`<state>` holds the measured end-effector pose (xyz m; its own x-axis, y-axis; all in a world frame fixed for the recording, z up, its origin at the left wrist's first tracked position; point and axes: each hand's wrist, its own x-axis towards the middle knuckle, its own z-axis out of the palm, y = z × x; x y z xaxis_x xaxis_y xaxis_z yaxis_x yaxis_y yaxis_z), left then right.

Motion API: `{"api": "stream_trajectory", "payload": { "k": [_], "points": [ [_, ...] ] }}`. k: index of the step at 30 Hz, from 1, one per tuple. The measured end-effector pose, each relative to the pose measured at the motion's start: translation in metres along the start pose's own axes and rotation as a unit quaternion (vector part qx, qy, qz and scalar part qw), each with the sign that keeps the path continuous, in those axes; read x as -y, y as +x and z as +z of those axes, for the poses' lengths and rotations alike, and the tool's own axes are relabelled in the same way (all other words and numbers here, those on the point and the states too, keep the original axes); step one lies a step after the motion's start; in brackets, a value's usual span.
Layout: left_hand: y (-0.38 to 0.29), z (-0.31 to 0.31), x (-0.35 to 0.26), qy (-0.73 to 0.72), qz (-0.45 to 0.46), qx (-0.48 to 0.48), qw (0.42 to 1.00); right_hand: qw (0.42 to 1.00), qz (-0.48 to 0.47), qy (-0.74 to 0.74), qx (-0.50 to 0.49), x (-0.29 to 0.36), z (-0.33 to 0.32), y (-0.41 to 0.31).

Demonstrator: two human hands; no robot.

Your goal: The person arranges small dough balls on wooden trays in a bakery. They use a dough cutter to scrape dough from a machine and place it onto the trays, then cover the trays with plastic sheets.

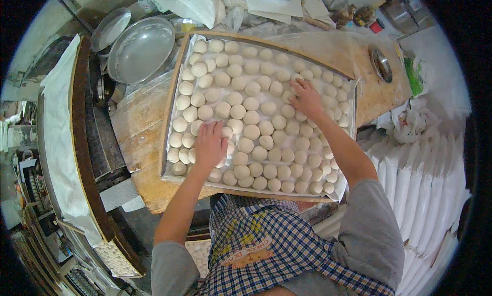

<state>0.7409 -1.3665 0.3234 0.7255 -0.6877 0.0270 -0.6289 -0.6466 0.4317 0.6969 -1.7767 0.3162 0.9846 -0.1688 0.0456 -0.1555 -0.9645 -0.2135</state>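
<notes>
A shallow wooden tray (167,131) lined with white cloth lies before me, filled with pale round dough balls (251,117) in uneven rows. White powder, which looks like flour, dusts the cloth between them. My left hand (210,145) rests palm down on balls in the left part of the tray, its thumb apart from the fingers. Over the far right part, my right hand (306,98) touches several balls with spread fingertips. Neither hand lifts a ball; those directly beneath the palms are hidden.
The tray sits on a worn wooden table (134,131). Metal basins (142,50) stand at the back left, and a small metal dish (381,63) lies at the right. Plastic bags (184,4) crowd the back. Stacked white sacks (419,188) flank me on the right; a cloth-covered board (61,142) stands left.
</notes>
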Motion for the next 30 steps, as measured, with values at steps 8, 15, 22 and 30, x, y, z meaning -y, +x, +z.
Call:
{"api": "stream_trajectory", "payload": {
  "k": [8, 15, 22, 30],
  "points": [
    [-0.044, -0.009, -0.017, -0.166, -0.104, -0.074, 0.978, 0.998, -0.029, 0.062, -0.005, 0.017, -0.015, 0.030],
    [-0.174, -0.051, -0.036, -0.197, -0.245, -0.131, 0.940, 0.979, -0.162, 0.103, -0.068, 0.124, 0.011, 0.085],
    [-0.404, 0.013, -0.027, -0.370, -0.506, -0.020, 0.779, 0.966, -0.258, -0.008, 0.012, 0.234, 0.080, 0.197],
    [-0.716, 0.128, -0.127, -0.551, -0.757, -0.207, 0.284, 0.967, -0.155, -0.199, 0.027, 0.261, 0.047, 0.213]
  ]
}}
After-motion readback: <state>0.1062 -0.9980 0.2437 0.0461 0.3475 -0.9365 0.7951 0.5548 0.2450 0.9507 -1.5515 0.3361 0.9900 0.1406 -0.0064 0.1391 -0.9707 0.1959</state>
